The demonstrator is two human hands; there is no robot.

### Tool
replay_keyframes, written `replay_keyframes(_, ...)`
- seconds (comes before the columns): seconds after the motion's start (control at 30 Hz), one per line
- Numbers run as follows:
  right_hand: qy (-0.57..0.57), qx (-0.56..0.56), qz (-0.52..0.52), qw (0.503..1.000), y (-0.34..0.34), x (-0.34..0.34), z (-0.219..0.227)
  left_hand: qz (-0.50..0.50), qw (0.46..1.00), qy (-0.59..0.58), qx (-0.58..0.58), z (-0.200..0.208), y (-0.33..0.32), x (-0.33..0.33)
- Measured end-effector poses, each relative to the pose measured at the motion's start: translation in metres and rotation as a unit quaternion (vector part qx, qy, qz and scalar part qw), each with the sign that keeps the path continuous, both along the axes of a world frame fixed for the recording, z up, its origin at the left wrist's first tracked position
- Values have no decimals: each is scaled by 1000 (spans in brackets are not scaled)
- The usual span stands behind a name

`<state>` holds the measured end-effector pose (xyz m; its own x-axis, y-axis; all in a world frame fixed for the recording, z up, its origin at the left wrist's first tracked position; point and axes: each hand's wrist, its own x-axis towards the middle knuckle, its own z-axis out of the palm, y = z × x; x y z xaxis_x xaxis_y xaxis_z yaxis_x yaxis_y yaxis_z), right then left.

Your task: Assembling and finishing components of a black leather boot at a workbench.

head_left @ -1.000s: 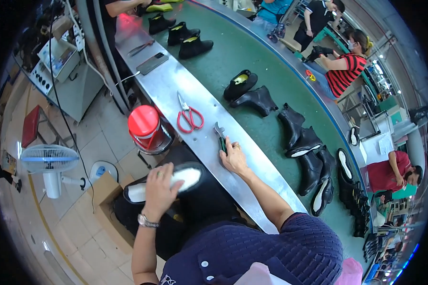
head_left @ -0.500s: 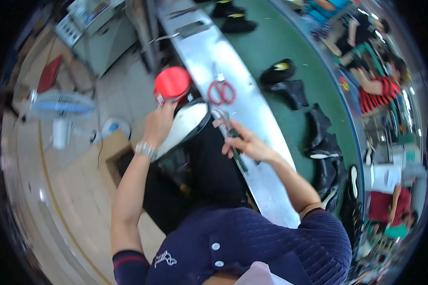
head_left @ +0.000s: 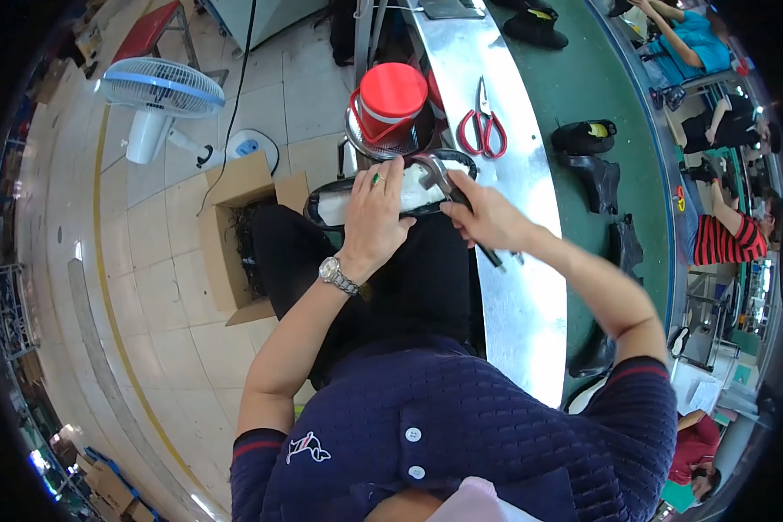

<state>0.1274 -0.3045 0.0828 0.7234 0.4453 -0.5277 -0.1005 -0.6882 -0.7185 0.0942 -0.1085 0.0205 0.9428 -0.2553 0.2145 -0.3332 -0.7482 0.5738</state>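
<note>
Across my lap lies an upturned black shoe [head_left: 326, 209] with a whitish underside. My left hand [head_left: 376, 213] is laid over its middle, fingers reaching the far edge and thumb at the near edge. In my right hand [head_left: 487, 213] is a pair of pincers [head_left: 435, 172] with a curved metal head and dark handles. Their head rests over the white underside, close to the right-hand end of the shoe. Whether the jaws grip anything is too small to tell. My right fingers are wrapped around the upper handles.
Beyond the shoe stands a red-lidded tub [head_left: 393, 91] in a mesh basket [head_left: 418, 139]. Red-handled scissors [head_left: 482, 126] lie on the metal bench [head_left: 522, 304]. Black shoes [head_left: 593, 178] line the green belt [head_left: 539, 96]. To the left are an open carton [head_left: 222, 252] and a fan [head_left: 161, 96].
The shoe has swung from slanting to lying crosswise. My left hand has moved onto its underside, and the pincers have come over it. The whole view has shifted too.
</note>
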Motion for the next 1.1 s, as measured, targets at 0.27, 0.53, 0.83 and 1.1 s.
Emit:
replay_keyframes(0.27,-223,-56,61,971,-15,-17,-17,-30,995,-96,11,-14,1,-5)
replay_keyframes(0.53,-294,-101,-46,949,0,11,-15,-42,970,-195,140,-25,-3,-1)
replay_keyframes(0.83,-276,-124,-18,953,18,15,-12,-12,970,-185,156,-28,-4,0)
replay_keyframes(1.1,-321,-156,-16,934,-8,22,-39,0,967,-190,170,-30,-7,2)
